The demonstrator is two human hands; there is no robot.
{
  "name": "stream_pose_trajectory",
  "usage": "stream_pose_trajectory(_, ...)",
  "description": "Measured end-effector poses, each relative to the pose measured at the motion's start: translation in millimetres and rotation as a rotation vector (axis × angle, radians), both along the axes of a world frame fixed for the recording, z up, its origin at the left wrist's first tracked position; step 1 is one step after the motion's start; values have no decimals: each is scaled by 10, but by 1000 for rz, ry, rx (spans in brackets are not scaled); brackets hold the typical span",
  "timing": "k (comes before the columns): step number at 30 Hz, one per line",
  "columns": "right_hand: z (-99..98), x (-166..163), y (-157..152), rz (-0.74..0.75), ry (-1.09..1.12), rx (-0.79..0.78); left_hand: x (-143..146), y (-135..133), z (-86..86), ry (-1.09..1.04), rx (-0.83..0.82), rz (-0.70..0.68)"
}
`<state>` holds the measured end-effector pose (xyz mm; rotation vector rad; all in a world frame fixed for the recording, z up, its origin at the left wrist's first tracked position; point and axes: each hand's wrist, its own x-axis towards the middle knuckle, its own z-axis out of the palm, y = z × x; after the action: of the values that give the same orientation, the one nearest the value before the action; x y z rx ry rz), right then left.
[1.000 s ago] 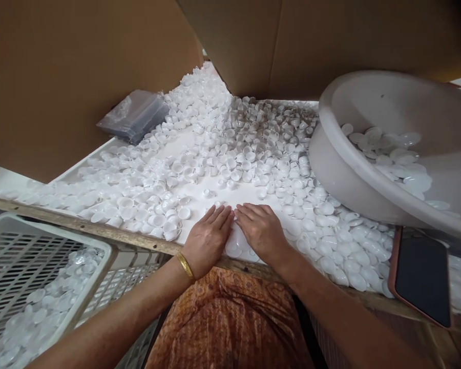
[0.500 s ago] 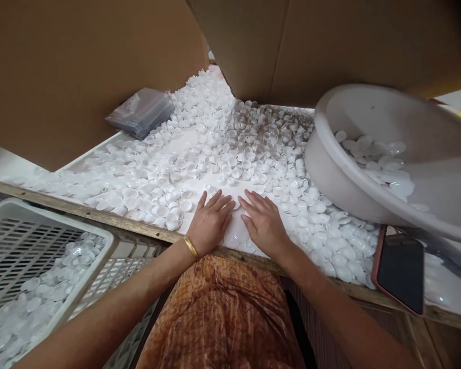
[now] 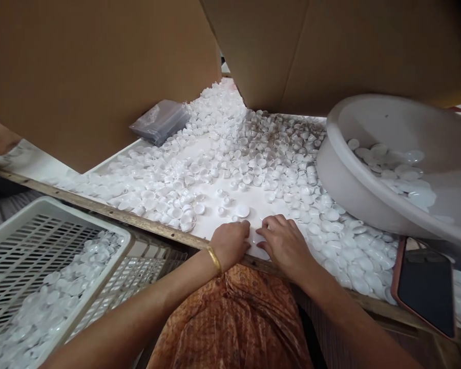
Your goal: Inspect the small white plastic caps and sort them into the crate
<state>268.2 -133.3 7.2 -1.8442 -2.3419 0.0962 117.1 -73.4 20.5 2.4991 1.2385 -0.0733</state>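
My left hand (image 3: 230,242) is closed at the table's front edge, its fingers curled inward; whatever they hold is hidden. Facing it, my right hand (image 3: 286,243) has bent fingers, with thumb and forefinger at a pale, translucent plastic piece (image 3: 256,242) between the hands. Whether that piece is gripped or only touched I cannot make out. Just beyond the knuckles lies a white round plastic cap (image 3: 242,210), with a few small white caps (image 3: 222,201) near it. Loose white cup-shaped plastic pieces (image 3: 169,179) spread across the table, and flatter ones (image 3: 343,246) lie right of my right hand.
A large pale tub (image 3: 340,159) with white discs stands at the right. Below it a phone (image 3: 426,287) overhangs the wooden edge (image 3: 100,207). At lower left sits a slatted basket (image 3: 113,256) of white pieces. Cardboard panels (image 3: 119,77) and a plastic-wrapped pack (image 3: 163,120) stand behind.
Both hands have drawn back toward the table's front edge, and their outspread fingers have curled. The white cap beyond them now shows. The view has shifted a little.
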Motion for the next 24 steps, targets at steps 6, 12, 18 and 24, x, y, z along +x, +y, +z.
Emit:
stream_pose_trajectory(6,-9,-128,61,-3,90,60,-438,270,-26,-327,329,150)
stream_pose_trajectory(12,-103,-360,358,-31,17,121,-334,270,-224,-224,577,-193)
stream_pose_trajectory(18,-189,-270,448,-61,66,141,-235,411,-198,-632,38,294)
stream_pose_trajectory(24,-229,-255,398,-78,184,146,-219,469,-293,-788,-391,540)
